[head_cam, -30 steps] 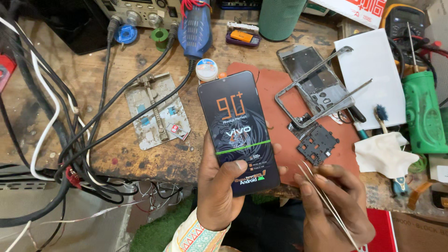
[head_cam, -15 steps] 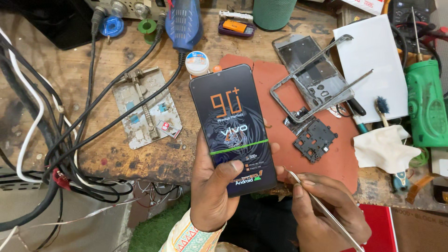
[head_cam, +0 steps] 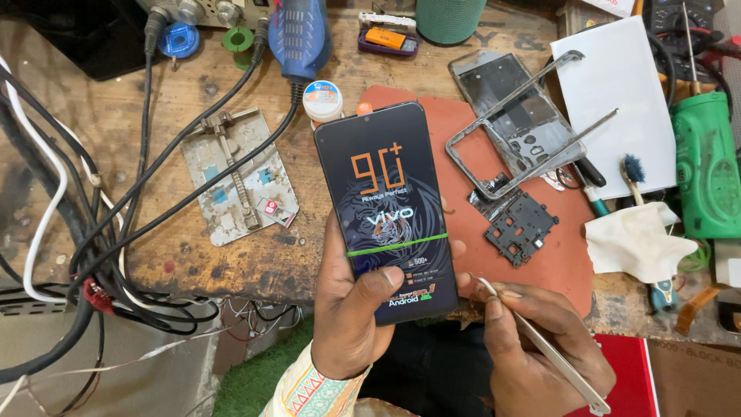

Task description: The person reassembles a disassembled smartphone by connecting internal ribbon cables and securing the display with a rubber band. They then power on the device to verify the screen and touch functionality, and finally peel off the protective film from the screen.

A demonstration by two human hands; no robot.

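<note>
Worn wooden counter (head_cam: 116, 123), cluttered repair bench: black cables (head_cam: 131, 208) run down the left of the frame, a metal board-holder jig (head_cam: 239, 181) sits left of centre, and a red-brown work mat (head_cam: 540, 255) lies to the right.

Left hand (head_cam: 351, 320) grips a smartphone (head_cam: 386, 208) from below, thumb across the lower part of the protective film, fingers wrapped behind. The phone is at frame centre, tilted slightly left, lifted over the counter edge. Right hand (head_cam: 532, 347) is closed on metal tweezers (head_cam: 540, 344), tips pointing at the phone's lower right edge, just beside it. I can't tell if they touch.

How to do it well, my read: if the tweezers are going for the film or the edge seam, keep the tips shallow and nearly parallel to the glass, catch only the corner, and don't dig. Move the left thumb off the film near the working corner so it doesn't pin it. Brace the right wrist.

On the mat sit a stripped phone frame (head_cam: 525, 123), a black shield plate (head_cam: 521, 228) and a white cloth (head_cam: 637, 243). A green tool (head_cam: 706, 166) is at the right edge and a white sheet (head_cam: 617, 93) at upper right.

Versus 0.5 s ago: the phone sits a touch lower in frame and is held the same way. The tweezers have come up closer to its lower right corner. Bench items are unmoved.
</note>
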